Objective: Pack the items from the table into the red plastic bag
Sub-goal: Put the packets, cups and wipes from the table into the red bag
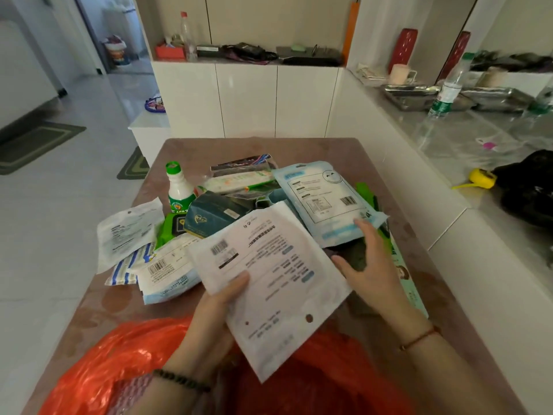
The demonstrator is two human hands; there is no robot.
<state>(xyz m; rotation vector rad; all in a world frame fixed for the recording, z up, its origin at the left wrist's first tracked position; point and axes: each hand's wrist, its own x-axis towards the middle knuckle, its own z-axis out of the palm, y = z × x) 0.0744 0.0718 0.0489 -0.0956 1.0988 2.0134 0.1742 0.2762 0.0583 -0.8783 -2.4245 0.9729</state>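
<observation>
Head view showed my left hand (218,307) grasping a white packet (269,283), thumb on top, holding it just above the mouth of the red bag (125,363), which lay crumpled at the near edge of the surface (344,151) under my wrists. My right hand (371,262) was released, fingers spread, resting flat beside the packet's right edge and touching a blue packet (323,199) just beyond its fingertips.

I judged the packing barely begun. I could not see anything inside the bag; its opening was hidden by my arms and the packet. Nearly everything was still unpacked: beyond my left hand a green-capped bottle (179,190) stood upright, a teal box (212,217) leaned next to it, and flat pouches (128,232) lay off to the left of that hand. More wrappers were heaped beyond the blue packet.
</observation>
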